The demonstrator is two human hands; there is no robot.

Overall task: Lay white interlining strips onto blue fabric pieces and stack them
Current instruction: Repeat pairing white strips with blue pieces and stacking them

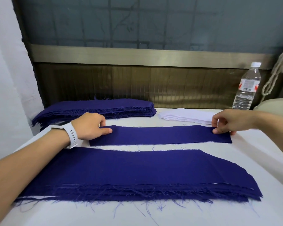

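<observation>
A single blue fabric piece (160, 135) lies flat across the middle of the white table, with a sliver of white showing under its right end. My left hand (88, 125) pinches its left end and my right hand (225, 122) pinches its right end. Nearer to me sits a stack of blue pieces (137, 175) with frayed edges and bits of white interlining peeking out at the corners. At the back left lies a thick pile of blue pieces (96, 109). A stack of white interlining strips (186, 116) rests at the back right.
A clear plastic water bottle (247, 87) stands at the back right, beside a hanging cord (274, 74) and a beige object (273, 103). A dark wall panel (137, 85) bounds the table's far edge. A white watch (69, 132) is on my left wrist.
</observation>
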